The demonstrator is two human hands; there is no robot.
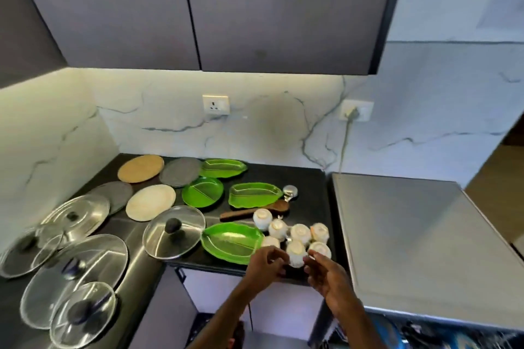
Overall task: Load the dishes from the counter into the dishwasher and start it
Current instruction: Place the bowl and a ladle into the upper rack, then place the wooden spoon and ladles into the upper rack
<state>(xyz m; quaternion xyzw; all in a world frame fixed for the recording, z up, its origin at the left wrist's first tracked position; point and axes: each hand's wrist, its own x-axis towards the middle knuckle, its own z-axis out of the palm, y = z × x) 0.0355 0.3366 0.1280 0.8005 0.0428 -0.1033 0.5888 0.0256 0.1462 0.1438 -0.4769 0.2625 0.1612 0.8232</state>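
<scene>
**Fig.** Head view: cup pick-up at the counter's front edge. The nearest inverted white cup [296,254] stands base-up on the black counter [307,187], directly btw. the two hands. L hand [266,263] is at its left flank and R hand [326,273] at its right, both about equally near. Cup axis is vertical, so access is from the sides.

- **L fingers** [279,259]: curled, tips against or just beside the cup. Blur hides whether they already pinch it.
- **R fingers** [313,256]: loosely spread, holding nothing visible. Tips lie just beside the same cup and a neighbour cup [321,249].
- **Other cups:** more of them cluster behind, some touching.

**Materials.** Cups are small, round and glossy, ceramic-looking, w/ paler foot rings. The leaf-shaped green plate [232,242] is translucent plastic, just left of the cluster. A steel lid [158,241] w/ black knob lies further left, and a wooden spoon [252,211] behind the cups.

Dishwasher not identifiable in view. Loading judged barely begun.
</scene>
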